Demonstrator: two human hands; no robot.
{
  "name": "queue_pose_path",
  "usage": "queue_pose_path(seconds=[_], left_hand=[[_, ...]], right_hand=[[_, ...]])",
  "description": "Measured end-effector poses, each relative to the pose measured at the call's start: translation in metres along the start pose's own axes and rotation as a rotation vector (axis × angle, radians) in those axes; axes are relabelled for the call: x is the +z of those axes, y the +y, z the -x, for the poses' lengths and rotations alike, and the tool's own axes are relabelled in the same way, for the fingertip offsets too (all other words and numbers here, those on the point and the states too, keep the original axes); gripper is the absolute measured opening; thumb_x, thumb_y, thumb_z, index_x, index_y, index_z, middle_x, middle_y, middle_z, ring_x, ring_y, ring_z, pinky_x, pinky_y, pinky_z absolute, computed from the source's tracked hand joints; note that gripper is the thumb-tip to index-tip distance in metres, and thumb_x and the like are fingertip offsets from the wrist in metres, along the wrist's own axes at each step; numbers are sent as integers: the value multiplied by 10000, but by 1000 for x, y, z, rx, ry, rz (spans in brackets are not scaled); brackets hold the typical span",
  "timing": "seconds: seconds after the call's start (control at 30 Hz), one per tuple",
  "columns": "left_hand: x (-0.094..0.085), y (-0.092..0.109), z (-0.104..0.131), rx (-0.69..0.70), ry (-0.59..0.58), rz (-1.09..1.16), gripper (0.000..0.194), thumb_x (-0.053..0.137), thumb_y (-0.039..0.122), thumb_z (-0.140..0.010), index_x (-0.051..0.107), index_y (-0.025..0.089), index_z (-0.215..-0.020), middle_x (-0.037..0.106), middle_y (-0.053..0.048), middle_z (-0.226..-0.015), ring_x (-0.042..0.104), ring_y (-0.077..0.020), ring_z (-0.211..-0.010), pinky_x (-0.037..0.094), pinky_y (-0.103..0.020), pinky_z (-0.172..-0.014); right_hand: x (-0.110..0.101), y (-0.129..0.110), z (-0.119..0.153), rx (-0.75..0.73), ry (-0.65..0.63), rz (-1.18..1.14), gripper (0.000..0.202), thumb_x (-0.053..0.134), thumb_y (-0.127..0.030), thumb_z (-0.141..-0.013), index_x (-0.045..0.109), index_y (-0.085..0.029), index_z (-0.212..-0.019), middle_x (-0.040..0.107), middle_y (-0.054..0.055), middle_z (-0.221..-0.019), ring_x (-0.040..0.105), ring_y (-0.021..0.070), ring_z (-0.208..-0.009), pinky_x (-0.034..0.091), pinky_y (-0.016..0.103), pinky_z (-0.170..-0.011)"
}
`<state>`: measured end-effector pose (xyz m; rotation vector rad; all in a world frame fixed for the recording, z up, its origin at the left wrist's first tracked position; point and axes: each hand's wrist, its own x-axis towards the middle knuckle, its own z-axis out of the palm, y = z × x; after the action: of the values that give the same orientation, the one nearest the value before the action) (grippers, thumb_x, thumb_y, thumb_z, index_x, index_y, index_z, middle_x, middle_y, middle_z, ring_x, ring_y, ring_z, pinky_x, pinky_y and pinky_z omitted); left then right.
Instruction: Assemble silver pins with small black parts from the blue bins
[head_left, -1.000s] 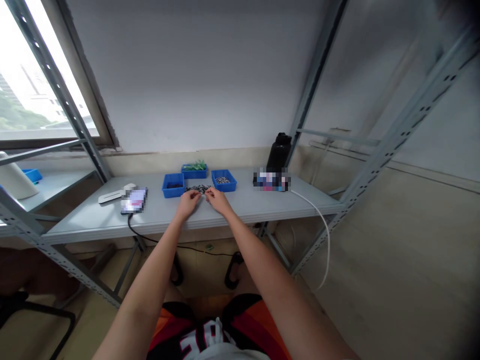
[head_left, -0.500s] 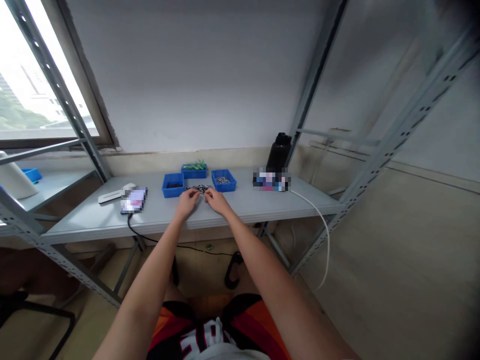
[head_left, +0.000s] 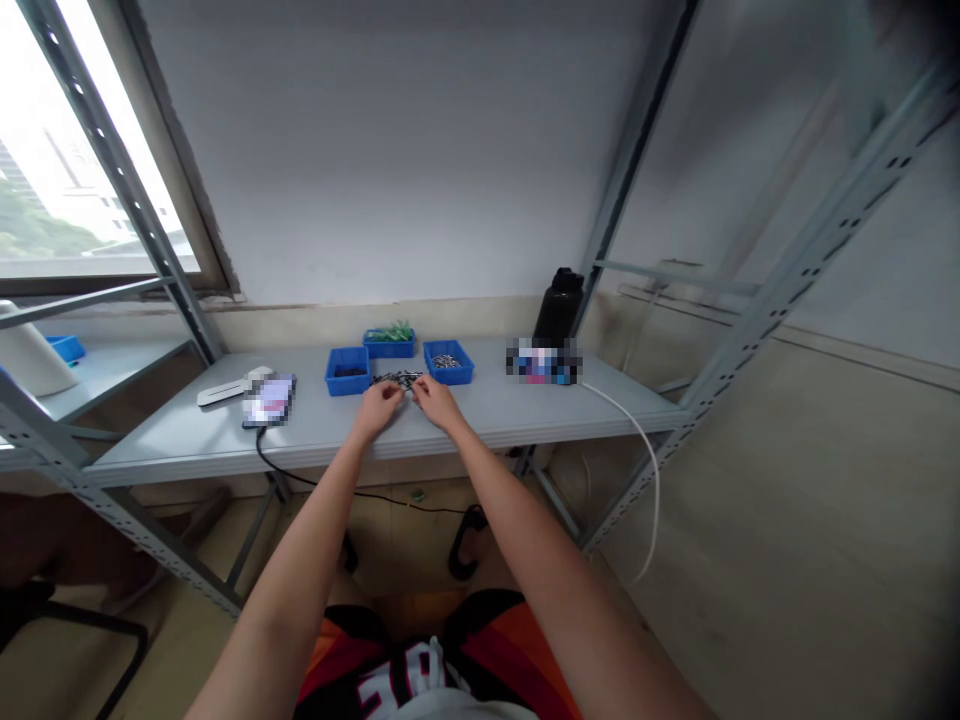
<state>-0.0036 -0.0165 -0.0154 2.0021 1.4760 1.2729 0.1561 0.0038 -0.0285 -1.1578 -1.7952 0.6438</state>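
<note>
Just in front of a small pile of dark and silvery pieces (head_left: 405, 379), my left hand (head_left: 381, 402) is closed with its fingertips pinched together. My right hand (head_left: 433, 400) is closed too, its fingertips at the pile's right edge. What either hand holds is too small to make out. Left of the pile stands a blue bin (head_left: 347, 387) with dark small parts in it. Another blue bin (head_left: 452, 376), holding silvery screw-like pieces, stands to the right. Behind them is a third blue bin (head_left: 390, 350) with green strips (head_left: 391, 332).
On the left of the grey shelf (head_left: 315, 425) lie a blurred-out phone (head_left: 270, 400) with a black cable and a white flat object (head_left: 225, 392). A black bottle (head_left: 559, 308) stands at the right, behind a pixelated item (head_left: 544, 362) with a white cable (head_left: 649, 450). Metal posts frame both sides.
The fingertips have shifted slightly, and more of the pile shows between and behind my hands. The bins have stayed in place.
</note>
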Motion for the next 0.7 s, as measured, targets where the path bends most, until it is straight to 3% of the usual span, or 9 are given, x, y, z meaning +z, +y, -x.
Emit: queue_pose_path(seconds=[0.17, 0.3, 0.7], left_hand=[[-2, 2, 0, -2, 64, 46, 193, 561, 311, -784, 674, 155, -787, 708, -63, -782, 626, -192, -746, 477, -299, -732], [-3, 4, 1, 4, 79, 64, 197, 561, 316, -792, 673, 155, -801, 709, -61, -786, 623, -184, -755, 474, -291, -737], [-4, 6, 1, 14, 71, 113, 213, 590, 305, -804, 711, 145, -876, 740, -90, -900, 655, -203, -822, 494, -312, -801]], right_hand=[[0, -3, 2, -38, -80, 20, 167, 465, -242, -924, 600, -200, -835, 659, 8, -724, 584, 149, -680, 433, 263, -722], [1, -1, 2, -81, -132, 37, 101, 533, -242, -891, 623, -197, -890, 666, 16, -762, 601, 156, -728, 435, 261, -722], [1, -1, 2, -53, -97, -27, 149, 502, -265, -901, 636, -200, -893, 641, 6, -704, 583, 150, -672, 439, 261, -703]])
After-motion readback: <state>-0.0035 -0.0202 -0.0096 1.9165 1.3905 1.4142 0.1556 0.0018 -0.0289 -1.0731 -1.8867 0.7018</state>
